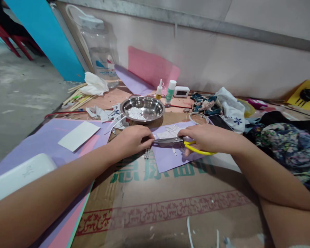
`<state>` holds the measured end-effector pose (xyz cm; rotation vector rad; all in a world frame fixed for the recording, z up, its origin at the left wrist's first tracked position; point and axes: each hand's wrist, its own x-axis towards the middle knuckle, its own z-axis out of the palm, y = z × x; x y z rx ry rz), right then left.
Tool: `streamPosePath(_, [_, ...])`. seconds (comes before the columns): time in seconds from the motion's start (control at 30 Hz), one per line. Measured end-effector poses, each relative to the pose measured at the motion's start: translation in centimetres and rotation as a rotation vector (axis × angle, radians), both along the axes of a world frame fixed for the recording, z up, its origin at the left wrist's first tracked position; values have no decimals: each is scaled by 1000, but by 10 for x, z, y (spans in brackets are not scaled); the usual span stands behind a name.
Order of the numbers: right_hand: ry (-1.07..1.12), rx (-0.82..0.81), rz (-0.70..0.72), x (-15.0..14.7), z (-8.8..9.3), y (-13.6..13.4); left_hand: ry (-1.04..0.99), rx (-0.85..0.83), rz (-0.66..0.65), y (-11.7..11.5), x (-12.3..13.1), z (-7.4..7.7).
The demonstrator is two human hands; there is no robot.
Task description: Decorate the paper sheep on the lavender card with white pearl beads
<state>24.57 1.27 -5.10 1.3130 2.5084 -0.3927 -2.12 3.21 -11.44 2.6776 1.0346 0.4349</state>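
My right hand [208,137] is closed round the yellow handles of a pair of scissors [170,142], whose grey blades point left. My left hand [133,139] pinches a short strip of small beads [147,153] that hangs below its fingers, right at the blade tips. Both hands rest over a lilac paper sheet [167,159] lying on flattened brown cardboard [175,199]. White pearl-like beads [172,130] sit on the paper just behind the scissors.
A steel bowl [142,108] holding white beads stands behind my hands. Two glue bottles [159,90], a small white device [181,91], a tape roll [198,117], a phone [219,121] and heaped cloth [229,106] lie beyond. Lilac and pink sheets [54,137] and a white case [18,175] lie left.
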Motion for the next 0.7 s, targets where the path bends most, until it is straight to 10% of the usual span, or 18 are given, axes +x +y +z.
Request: streamPosePath(0.7, [11,-30,30,7,4,5,-20,45,23,-1,1,-2])
